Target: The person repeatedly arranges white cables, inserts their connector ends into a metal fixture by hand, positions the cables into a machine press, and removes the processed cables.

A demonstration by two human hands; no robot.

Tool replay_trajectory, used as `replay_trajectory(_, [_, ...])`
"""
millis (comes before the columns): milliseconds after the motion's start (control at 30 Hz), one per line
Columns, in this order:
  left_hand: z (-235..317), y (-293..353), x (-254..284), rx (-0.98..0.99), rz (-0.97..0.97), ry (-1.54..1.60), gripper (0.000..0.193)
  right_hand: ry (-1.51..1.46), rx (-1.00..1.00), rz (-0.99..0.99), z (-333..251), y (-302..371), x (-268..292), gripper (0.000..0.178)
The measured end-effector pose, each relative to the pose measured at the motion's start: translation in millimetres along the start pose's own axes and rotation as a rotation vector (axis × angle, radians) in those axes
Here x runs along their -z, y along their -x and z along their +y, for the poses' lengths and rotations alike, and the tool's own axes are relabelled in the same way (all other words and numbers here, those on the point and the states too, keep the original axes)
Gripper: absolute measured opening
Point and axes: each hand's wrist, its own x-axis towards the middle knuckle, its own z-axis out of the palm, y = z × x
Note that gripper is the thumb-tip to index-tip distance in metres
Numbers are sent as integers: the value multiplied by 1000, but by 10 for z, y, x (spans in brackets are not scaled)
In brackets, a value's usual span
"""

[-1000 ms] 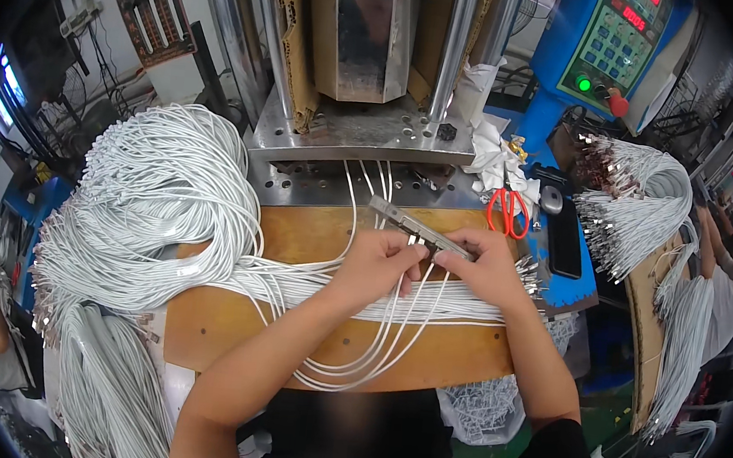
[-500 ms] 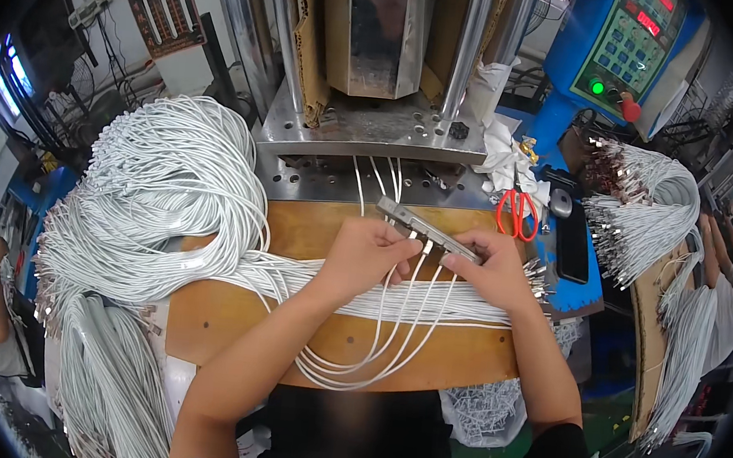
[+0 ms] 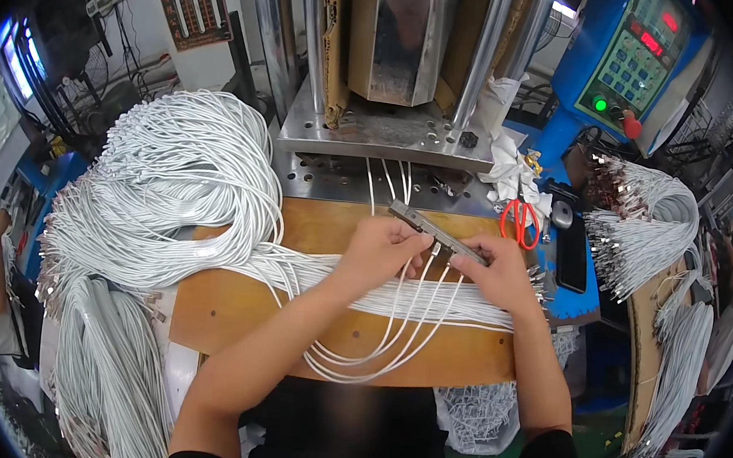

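Note:
Between my hands, above the wooden board, a narrow grey metal bar (image 3: 441,233) is tilted with its right end lower and nearer me. My right hand (image 3: 502,276) grips that right end between thumb and fingers. My left hand (image 3: 382,252) is closed at the bar's near edge, its thumb and fingers pinching a white cable (image 3: 399,295) close to the plug end; the plug itself is hidden by the fingers. Further white cables run from the bar's near side and loop down towards me over a flat bundle of white cables (image 3: 486,308).
Behind stands a press with a steel plate (image 3: 383,134); several cables emerge beneath it. A large coil of white cables (image 3: 188,178) lies left. At right are red-handled scissors (image 3: 519,223), a phone (image 3: 571,257), a blue control box (image 3: 629,69) and more cable bundles (image 3: 646,223).
The whole view has shifted slightly, so most things sit further right. Against the bar, my left thumb now covers a plug that showed before; my right hand keeps its grip.

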Motion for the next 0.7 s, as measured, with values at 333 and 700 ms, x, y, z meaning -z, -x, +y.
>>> replay_trajectory(333, [1611,806,284,-563,-406,267,66,280,-45,-106,-27,55,318,24])
replay_trajectory(700, [1798,1044,103,-532,-512,433,72,238,234,4,349,-48,251,29])
